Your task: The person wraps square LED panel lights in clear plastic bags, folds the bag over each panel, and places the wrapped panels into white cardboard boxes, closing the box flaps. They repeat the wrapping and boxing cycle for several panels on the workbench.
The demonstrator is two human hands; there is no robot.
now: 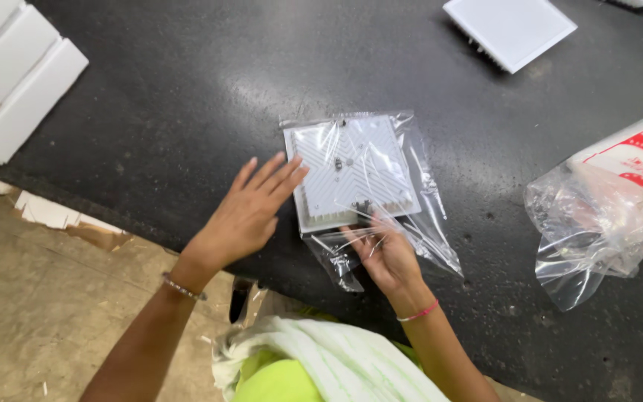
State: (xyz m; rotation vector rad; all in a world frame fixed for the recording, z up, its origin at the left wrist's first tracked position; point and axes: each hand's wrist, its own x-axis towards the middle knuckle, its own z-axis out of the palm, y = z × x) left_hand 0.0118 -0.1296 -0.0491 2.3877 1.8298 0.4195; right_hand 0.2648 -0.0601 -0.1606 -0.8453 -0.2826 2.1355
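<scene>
Left hand (251,212): flat and released, fingers (280,173) spread, tips touching the left edge of the bagged panel.
Right hand (387,257): fingers pinching the near open end of the clear bag (420,216).
White square panel (351,173): ribbed face up, inside the clear bag, flat on the dark worktop (187,97), centre of scene.
Far right: second white square panel (511,28).
Right edge: crumpled plastic bag with red print (608,205).
Far left: white foam pieces (13,74).

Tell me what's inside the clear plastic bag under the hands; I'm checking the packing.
Inside the clear plastic bag lies a square white ribbed panel with small dark bits on top. The right hand reaches into the bag's open end; the panel's underside is hidden.
</scene>
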